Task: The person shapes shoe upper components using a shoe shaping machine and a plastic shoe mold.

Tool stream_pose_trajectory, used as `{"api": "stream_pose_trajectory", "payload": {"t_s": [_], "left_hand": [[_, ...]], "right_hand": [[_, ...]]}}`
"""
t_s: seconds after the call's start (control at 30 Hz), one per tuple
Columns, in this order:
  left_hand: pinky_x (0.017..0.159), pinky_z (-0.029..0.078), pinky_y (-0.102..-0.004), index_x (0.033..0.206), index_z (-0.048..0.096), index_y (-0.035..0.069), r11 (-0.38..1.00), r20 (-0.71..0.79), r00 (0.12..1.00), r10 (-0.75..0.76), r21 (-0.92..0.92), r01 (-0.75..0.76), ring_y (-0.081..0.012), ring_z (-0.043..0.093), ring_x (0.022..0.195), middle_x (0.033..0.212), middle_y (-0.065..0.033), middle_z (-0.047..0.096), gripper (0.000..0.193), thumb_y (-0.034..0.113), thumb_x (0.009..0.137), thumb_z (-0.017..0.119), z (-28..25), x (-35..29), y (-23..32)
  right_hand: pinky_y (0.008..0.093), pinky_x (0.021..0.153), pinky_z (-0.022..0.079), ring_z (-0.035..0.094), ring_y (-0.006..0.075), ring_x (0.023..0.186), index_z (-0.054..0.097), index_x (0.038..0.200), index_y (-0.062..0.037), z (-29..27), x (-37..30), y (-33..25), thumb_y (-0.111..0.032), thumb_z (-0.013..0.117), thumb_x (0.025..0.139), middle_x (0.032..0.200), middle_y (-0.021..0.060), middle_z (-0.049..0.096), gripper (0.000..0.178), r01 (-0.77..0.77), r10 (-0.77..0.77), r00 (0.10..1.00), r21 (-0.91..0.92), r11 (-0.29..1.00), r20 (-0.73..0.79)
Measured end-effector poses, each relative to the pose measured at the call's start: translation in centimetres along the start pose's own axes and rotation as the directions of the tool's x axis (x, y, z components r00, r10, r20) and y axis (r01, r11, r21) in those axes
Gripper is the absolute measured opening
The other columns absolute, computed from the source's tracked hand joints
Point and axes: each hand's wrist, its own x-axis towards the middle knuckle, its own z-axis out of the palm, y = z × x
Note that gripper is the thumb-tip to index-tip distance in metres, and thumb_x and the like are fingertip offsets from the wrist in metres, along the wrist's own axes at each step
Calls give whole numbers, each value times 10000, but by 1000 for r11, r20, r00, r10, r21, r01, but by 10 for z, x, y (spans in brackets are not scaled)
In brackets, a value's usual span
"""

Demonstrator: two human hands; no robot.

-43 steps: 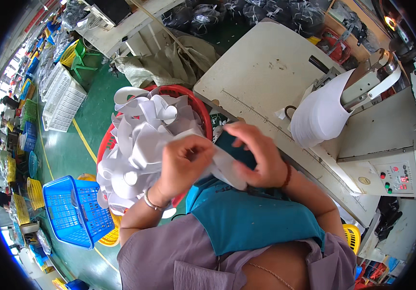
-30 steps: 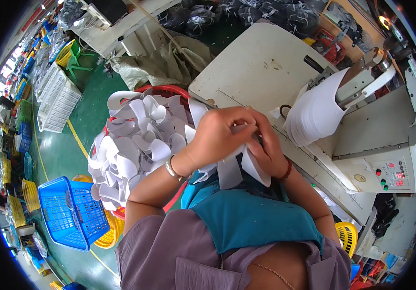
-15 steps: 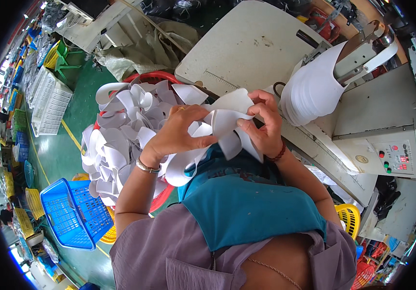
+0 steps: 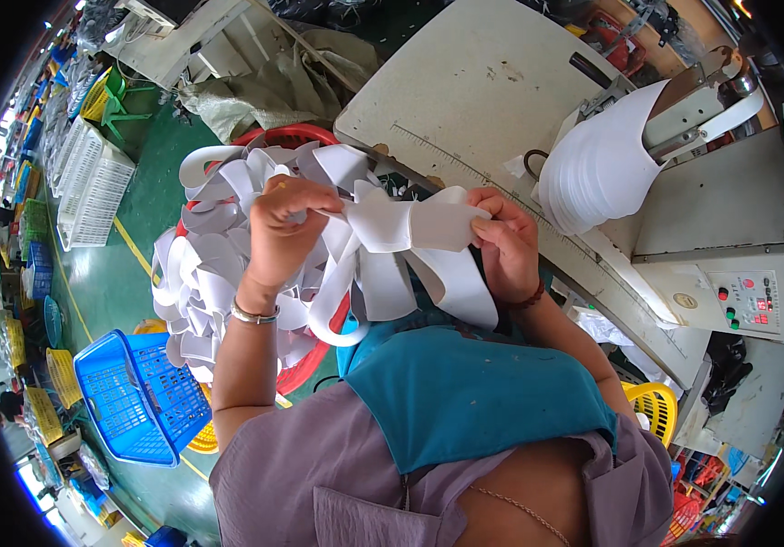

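A white curved sheet piece (image 4: 442, 226) with a seam-like line down its middle is stretched between my hands, above my lap. My left hand (image 4: 287, 228) pinches its left end, fingers closed. At the other end, my right hand (image 4: 506, 239) grips the edge between thumb and fingers. More white curved strips (image 4: 383, 287) hang below it; whether they are joined to it I cannot tell. To the left, a red basket (image 4: 296, 135) is heaped with similar white pieces (image 4: 205, 283), partly behind my left forearm.
A pale worktable (image 4: 465, 100) with a ruler scale lies ahead. Right of my hands, a stack of white pieces (image 4: 597, 169) hangs on a machine arm (image 4: 684, 118) above a control panel (image 4: 743, 301). A blue basket (image 4: 141, 401) stands on the green floor, lower left.
My hands have moved apart, the left one leftward. The white piece, bunched and folded before, is now drawn out flatter between them.
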Motion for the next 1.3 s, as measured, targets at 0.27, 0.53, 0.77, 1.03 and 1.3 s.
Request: {"api": "stream_pose_trajectory", "payload": {"t_s": [0.27,0.53,0.77,1.03,1.3], "left_hand": [[772,394,-300,692,648,59,998,-79,995,-57,-4,57,-140,609,712,731,-9,664,212,-127,642,559,-10,-7,5],[720,421,-291,671,617,61,993,-49,998,38,115,-32,-154,588,677,693,-16,643,255,-157,633,491,-5,-4,-9],[668,492,-289,690,633,4,925,-193,961,-198,289,248,-194,634,664,714,-77,656,235,-140,664,449,-54,-41,-71],[953,301,-444,990,613,61,740,166,969,-185,672,26,-278,539,1051,1077,-109,603,328,56,665,570,-18,-5,-2],[708,459,-388,1044,561,73,861,110,989,-96,508,27,-293,605,813,916,-107,629,410,169,660,666,37,-1,37]], "right_hand": [[207,568,309,376,62,615,533,719,3,4,-3,-13,-59,520,758,798,34,520,74,-87,134,971,-233,969,196],[235,495,345,415,48,556,578,698,-17,29,5,-20,-172,630,829,597,19,501,210,148,262,860,-707,692,437],[209,596,372,462,36,666,628,796,22,-6,-10,-19,-85,597,837,731,2,575,118,24,-32,999,-296,955,-23],[187,644,370,460,30,690,626,849,7,-2,10,-1,-161,582,885,744,-27,567,177,8,-23,998,-249,969,-58],[172,640,353,433,24,692,585,845,-7,17,13,-10,-178,557,904,751,-44,529,183,64,-57,998,-262,963,32]]}}
